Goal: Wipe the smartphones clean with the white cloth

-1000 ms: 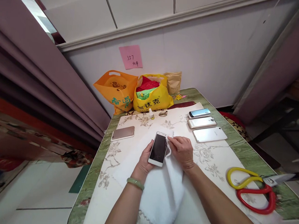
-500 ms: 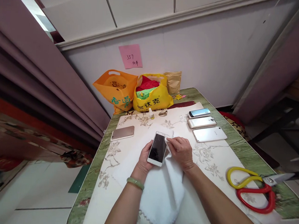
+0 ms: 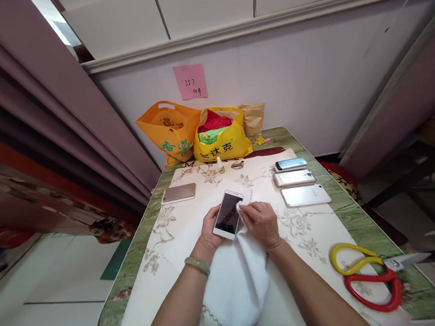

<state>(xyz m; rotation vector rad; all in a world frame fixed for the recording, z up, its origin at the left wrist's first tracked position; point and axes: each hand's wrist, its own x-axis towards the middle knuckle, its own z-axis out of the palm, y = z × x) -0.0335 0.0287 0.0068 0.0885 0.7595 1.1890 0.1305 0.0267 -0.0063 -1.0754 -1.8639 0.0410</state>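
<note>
My left hand (image 3: 209,230) grips a white phone (image 3: 228,214) with a dark, cracked-looking screen, held face up above the table. My right hand (image 3: 260,223) pinches a corner of a white fluffy cloth (image 3: 237,276) against the phone's right edge. The cloth hangs down from both hands over the floral paper sheet (image 3: 308,231) toward the near table edge. A green bangle (image 3: 196,265) sits on my left wrist.
A gold phone (image 3: 178,193) lies at the left; three phones (image 3: 299,179) lie in a row at the right. Large yellow-and-red scissors (image 3: 372,275) rest near the right edge. Orange (image 3: 170,131) and yellow bags (image 3: 222,136) and a small bottle (image 3: 220,166) stand at the back.
The phone and both hands have shifted slightly left and away from me, and my right hand with the cloth has slid a little along the phone's edge.
</note>
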